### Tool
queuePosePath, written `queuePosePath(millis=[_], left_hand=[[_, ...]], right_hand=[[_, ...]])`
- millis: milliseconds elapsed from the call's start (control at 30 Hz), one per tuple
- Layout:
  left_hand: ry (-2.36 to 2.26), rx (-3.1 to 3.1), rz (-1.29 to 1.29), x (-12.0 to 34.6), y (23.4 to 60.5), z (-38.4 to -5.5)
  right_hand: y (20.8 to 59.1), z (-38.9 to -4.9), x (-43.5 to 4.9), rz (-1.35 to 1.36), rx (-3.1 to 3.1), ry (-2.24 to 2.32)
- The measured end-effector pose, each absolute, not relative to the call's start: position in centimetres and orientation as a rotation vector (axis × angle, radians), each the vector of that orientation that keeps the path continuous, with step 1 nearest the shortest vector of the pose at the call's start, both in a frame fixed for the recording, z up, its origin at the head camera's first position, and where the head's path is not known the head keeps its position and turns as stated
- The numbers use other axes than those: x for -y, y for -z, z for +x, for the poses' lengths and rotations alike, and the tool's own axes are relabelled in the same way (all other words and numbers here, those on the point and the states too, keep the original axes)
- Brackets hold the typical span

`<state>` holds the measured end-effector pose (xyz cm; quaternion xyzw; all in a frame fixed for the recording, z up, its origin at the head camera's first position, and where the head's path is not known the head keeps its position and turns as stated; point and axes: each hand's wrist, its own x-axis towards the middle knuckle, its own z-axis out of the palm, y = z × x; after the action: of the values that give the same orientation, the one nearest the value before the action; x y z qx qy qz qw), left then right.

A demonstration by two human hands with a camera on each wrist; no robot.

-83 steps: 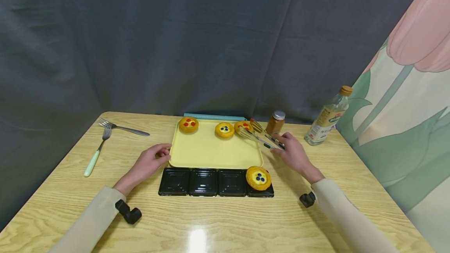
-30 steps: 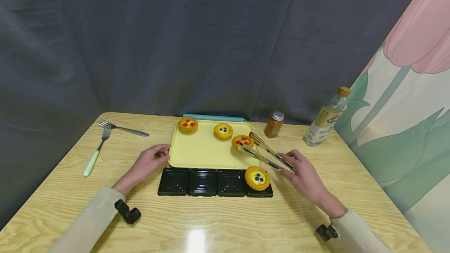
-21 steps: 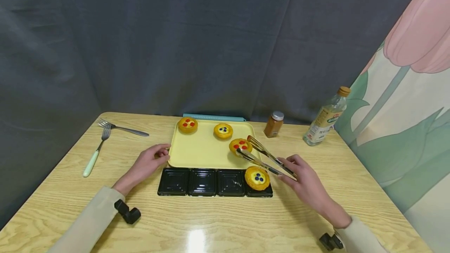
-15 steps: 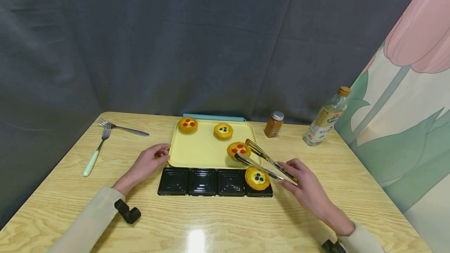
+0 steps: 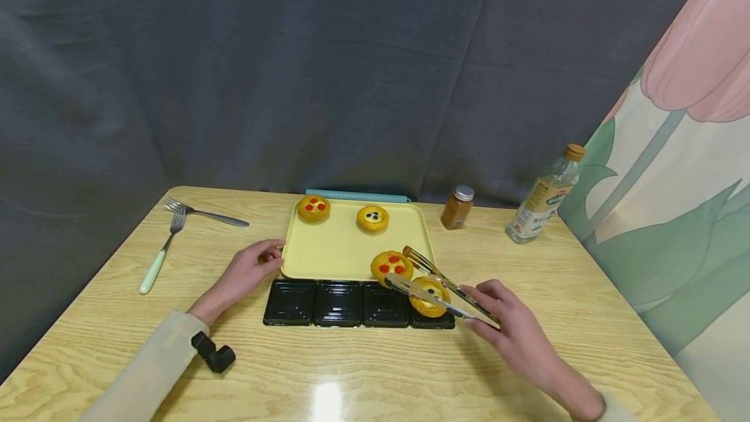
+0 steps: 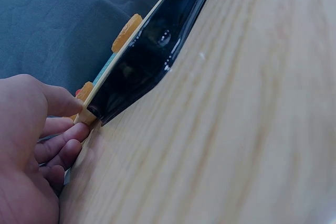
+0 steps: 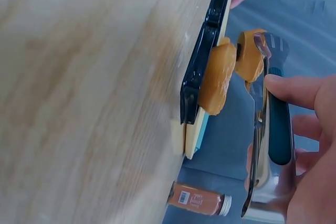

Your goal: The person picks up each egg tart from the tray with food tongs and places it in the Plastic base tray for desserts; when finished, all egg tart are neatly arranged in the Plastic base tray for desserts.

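Note:
My right hand (image 5: 518, 334) holds metal tongs (image 5: 477, 301) with dark grips. Between their tips is a tart with red pieces (image 5: 387, 266), lifted off the surface in the right wrist view. It hangs over the front edge of the yellow tray (image 5: 334, 253), near the black tray (image 5: 338, 305). A blueberry tart (image 5: 423, 305) sits in the black tray's rightmost compartment, partly behind the tongs. My left hand (image 5: 249, 272) pinches the yellow tray's left rim between thumb and fingers, seen closely in the left wrist view. Another red-topped tart (image 5: 314, 208) and a blueberry tart (image 5: 372, 218) lie on the yellow tray.
Two forks (image 5: 205, 213) lie at the table's left. A brown jar with a silver lid (image 5: 456, 208) and a clear bottle with an orange cap (image 5: 541, 204) stand at the back right. A blue strip (image 5: 357, 196) lies behind the yellow tray, before a dark curtain.
The tongs, gripping the red-topped tart, have come from the yellow tray's back right toward its front edge, with my right hand drawing back nearer. My left hand has stayed put.

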<state>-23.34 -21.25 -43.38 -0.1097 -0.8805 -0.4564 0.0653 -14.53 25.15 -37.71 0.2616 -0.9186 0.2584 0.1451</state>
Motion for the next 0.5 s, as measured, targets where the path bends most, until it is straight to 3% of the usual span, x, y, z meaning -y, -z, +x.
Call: queuePosePath(millis=[500], left_hand=[[1.374,2.659,-0.338,21.27,43.33,-23.38]], right_hand=[[38.23,-13.47,-24.78,0.815,2.693,-0.689]])
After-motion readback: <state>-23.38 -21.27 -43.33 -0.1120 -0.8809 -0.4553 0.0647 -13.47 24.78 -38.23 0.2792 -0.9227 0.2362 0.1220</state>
